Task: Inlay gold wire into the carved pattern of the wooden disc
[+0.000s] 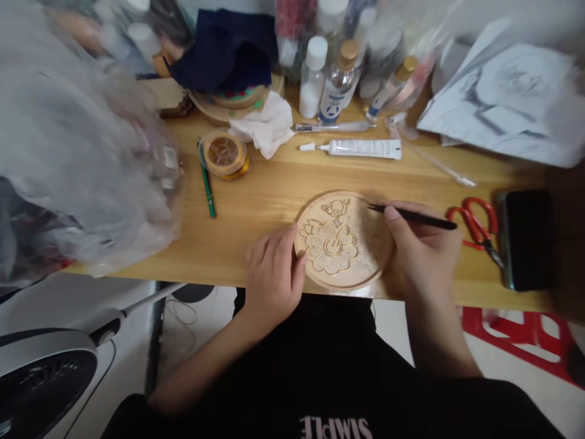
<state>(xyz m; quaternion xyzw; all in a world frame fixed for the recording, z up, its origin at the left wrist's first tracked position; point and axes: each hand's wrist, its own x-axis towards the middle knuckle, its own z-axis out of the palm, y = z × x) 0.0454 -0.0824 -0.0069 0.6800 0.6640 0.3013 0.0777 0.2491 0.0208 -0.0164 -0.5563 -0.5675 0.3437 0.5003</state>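
A round wooden disc (361,244) with a gold-outlined flower pattern lies at the near edge of the wooden table (274,189). My left hand (272,274) rests on the disc's left rim, fingers curled against it. My right hand (423,253) sits at the disc's right side and pinches a thin black tool (425,218), whose tip points left over the disc's upper right part.
Red-handled scissors (475,225) and a dark phone (525,238) lie to the right. A white glue tube (361,148), a wire spool (225,153), a green pen (208,189), bottles (338,79), a white cloth (267,125) and a big plastic bag (82,158) crowd the back and left.
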